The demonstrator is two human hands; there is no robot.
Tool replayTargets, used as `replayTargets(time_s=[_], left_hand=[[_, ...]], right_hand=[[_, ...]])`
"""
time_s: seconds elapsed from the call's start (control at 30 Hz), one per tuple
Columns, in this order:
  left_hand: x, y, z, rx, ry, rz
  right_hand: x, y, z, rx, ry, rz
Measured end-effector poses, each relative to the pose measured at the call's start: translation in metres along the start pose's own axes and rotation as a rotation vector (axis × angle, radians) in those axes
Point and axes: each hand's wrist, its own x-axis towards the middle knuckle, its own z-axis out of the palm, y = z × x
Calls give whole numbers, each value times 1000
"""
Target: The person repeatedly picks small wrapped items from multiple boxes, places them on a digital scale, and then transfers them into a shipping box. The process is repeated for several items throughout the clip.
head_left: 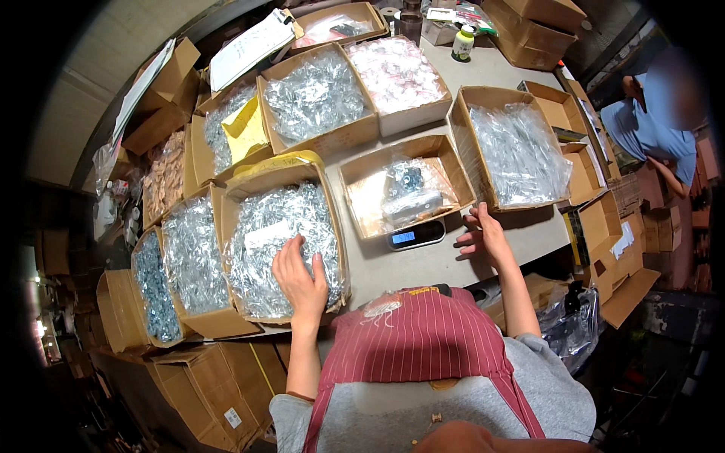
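Left hand [300, 278], fingers loosely parted, lies over the carton of bagged silvery pieces [338, 230], contact unclear; right hand [487, 235], open and visibly empty, is well apart, just beside the scale [429, 234]; the small open box [455, 170] rests on it, between and beyond both

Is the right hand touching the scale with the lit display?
Apart: the head view shows a strip of tabletop between the fingertips of the right hand and the scale.
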Motion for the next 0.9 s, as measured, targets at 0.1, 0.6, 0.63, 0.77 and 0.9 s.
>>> replayTargets(time_s=[0.1, 0.6, 0.63, 0.77, 0.9], left_hand=[[4, 3, -1, -40, 5, -42], [5, 5, -3, -29, 6, -45], [5, 5, -3, -16, -1, -31], [4, 3, -3, -89, -3, -20], [11, 27, -11, -417, 35, -146]], right_hand=[[5, -10, 10, 80, -86, 23], [41, 2, 11, 290, -185, 22], [43, 8, 10, 309, -166, 3], [33, 28, 14, 476, -111, 72], [-20, 1, 35, 575, -87, 9]])
